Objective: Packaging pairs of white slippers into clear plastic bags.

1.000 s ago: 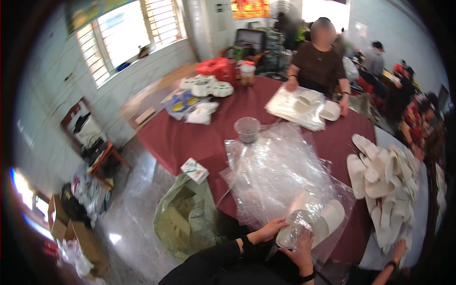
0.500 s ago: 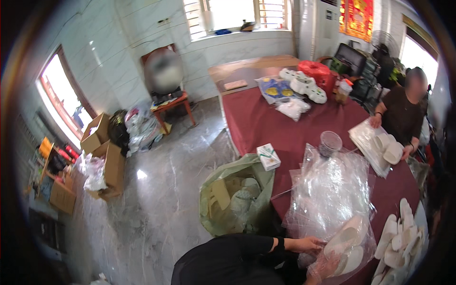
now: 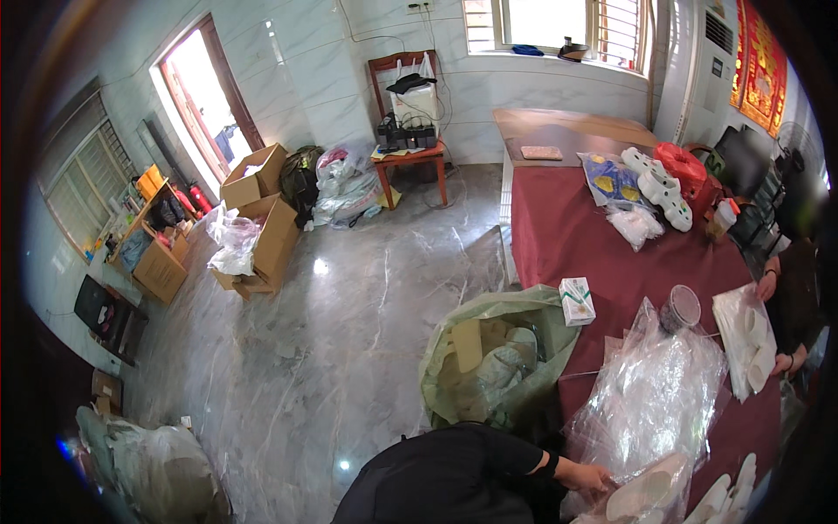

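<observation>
At the lower right, my left hand [image 3: 587,477], with a black band at the wrist, has its fingers closed at the edge of a clear plastic bag [image 3: 672,472]. A pair of white slippers [image 3: 642,491] lies inside this bag, cut off by the lower edge of the picture. My right hand is out of view. Beneath and beyond the bag, a stack of clear plastic bags [image 3: 650,393] spreads over the table. More loose white slippers [image 3: 731,496] are heaped to the right.
On the red-covered table [image 3: 602,266] stand a small white-green box [image 3: 576,301], a clear tub [image 3: 681,310] and white clogs [image 3: 659,188]. A big green sack [image 3: 436,367] sits left of it. At the right, a co-worker's hands [image 3: 768,279] hold bagged slippers [image 3: 742,341].
The view has swung left, so everything sits further right. My right hand has dropped out of the picture. My left hand remains at the bag of slippers.
</observation>
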